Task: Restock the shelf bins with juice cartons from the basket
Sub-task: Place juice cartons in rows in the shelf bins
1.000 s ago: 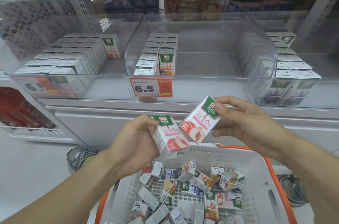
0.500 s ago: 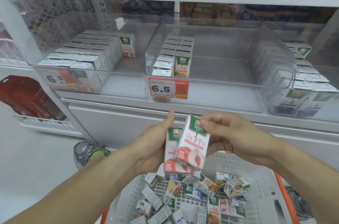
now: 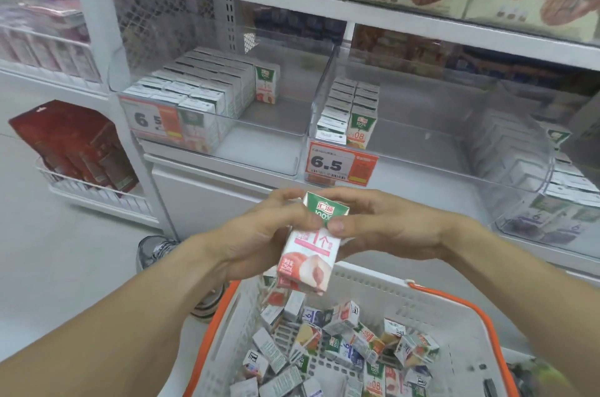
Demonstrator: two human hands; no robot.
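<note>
The left hand (image 3: 259, 234) and the right hand (image 3: 383, 227) pinch 2 pink juice cartons (image 3: 308, 250) pressed together, front to back. Each grip is curled tight on the cartons. They sit just above the white basket (image 3: 431, 305), below the clear shelf bins (image 3: 269, 140). More cartons (image 3: 350, 341) lie loose in the basket.

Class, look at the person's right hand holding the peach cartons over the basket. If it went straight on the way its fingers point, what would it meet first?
The right hand points leftward, so it would first meet the peach cartons it already grips, then the left hand just beyond. Depth is unclear.
</note>
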